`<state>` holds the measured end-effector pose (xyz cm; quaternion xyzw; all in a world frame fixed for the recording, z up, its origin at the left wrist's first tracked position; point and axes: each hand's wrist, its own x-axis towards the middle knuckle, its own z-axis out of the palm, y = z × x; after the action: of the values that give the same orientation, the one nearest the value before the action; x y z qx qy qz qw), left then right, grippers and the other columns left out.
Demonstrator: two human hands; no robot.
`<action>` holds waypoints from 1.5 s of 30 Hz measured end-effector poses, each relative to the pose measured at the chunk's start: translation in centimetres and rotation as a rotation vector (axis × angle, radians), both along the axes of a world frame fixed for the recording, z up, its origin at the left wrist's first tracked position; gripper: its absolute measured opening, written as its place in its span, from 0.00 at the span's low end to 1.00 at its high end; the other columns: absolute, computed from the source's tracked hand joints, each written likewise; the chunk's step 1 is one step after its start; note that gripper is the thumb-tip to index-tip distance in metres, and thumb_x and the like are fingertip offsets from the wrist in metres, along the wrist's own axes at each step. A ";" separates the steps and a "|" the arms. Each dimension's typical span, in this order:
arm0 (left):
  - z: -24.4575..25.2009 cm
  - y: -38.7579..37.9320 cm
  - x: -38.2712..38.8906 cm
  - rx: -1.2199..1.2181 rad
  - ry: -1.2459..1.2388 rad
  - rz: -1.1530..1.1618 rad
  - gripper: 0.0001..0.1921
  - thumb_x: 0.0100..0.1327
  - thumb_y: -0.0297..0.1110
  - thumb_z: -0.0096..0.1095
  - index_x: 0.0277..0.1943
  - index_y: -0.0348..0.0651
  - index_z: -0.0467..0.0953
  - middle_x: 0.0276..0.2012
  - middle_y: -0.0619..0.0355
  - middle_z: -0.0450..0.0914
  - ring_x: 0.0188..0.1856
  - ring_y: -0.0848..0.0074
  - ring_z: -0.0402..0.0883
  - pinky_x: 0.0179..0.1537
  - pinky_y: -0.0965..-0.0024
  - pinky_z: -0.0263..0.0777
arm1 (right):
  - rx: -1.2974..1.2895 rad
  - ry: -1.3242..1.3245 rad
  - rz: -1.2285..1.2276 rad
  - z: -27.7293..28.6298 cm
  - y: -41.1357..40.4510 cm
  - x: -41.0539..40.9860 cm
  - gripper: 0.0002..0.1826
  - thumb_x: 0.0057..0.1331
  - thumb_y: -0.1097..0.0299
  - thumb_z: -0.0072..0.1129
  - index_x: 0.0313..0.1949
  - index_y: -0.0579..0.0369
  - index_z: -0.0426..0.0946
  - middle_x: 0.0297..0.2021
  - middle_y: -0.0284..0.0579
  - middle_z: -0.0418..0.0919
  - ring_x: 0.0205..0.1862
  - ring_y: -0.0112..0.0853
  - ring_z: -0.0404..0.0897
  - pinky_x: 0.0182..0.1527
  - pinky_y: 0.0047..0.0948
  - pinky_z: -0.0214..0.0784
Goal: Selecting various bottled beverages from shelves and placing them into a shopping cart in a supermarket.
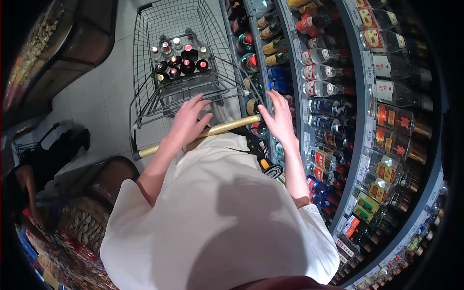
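A wire shopping cart (145, 61) stands before me with a yellowish handle bar (232, 125). Grouped inside the basket are several upright glass bottles (187, 66), some clear and some dark, with red, white and gold caps. My left hand (189, 119) hovers about the middle of the handle bar, thumb apart from the fingers and nothing in it. By the bar's right end, beside the shelves, my right hand (280, 116) is also bare, its thumb spread from the fingers. Whether either hand touches the cart cannot be told.
Store shelving (362, 72) packed with bottles and price tags runs close along my right side. At left are display bins (85, 214) of loose goods and a dark-clad person (47, 163) near another cart (30, 148). Grey floor tiles (90, 105) lie between.
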<state>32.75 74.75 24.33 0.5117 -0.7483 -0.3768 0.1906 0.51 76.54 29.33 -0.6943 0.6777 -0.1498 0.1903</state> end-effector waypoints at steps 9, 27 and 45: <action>-6.1 0.6 17.8 -0.089 -0.482 0.561 0.26 0.77 0.46 0.58 0.68 0.35 0.73 0.60 0.38 0.82 0.57 0.43 0.84 0.59 0.47 0.77 | 0.129 0.049 -0.077 -5.7 -2.6 2.3 0.38 0.77 0.51 0.58 0.76 0.64 0.62 0.65 0.67 0.76 0.61 0.59 0.80 0.62 0.51 0.74; -10.4 -2.4 15.7 0.367 -0.648 0.634 0.19 0.81 0.43 0.47 0.51 0.32 0.73 0.43 0.33 0.87 0.48 0.39 0.87 0.52 0.42 0.79 | 0.353 0.141 -0.168 -7.5 -4.9 0.7 0.37 0.72 0.47 0.63 0.69 0.64 0.71 0.51 0.71 0.84 0.56 0.62 0.84 0.61 0.53 0.75; -11.1 -7.7 14.2 0.300 -0.826 0.620 0.16 0.79 0.40 0.46 0.55 0.36 0.73 0.46 0.38 0.88 0.50 0.44 0.88 0.54 0.46 0.81 | 0.437 0.106 -0.120 -7.2 -8.8 -0.5 0.43 0.72 0.46 0.61 0.72 0.70 0.63 0.62 0.72 0.77 0.63 0.62 0.79 0.66 0.52 0.71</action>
<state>46.91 67.10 13.21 0.8358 -0.5127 -0.1731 -0.0927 0.01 67.74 22.13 -0.6018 0.7433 0.0258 0.2910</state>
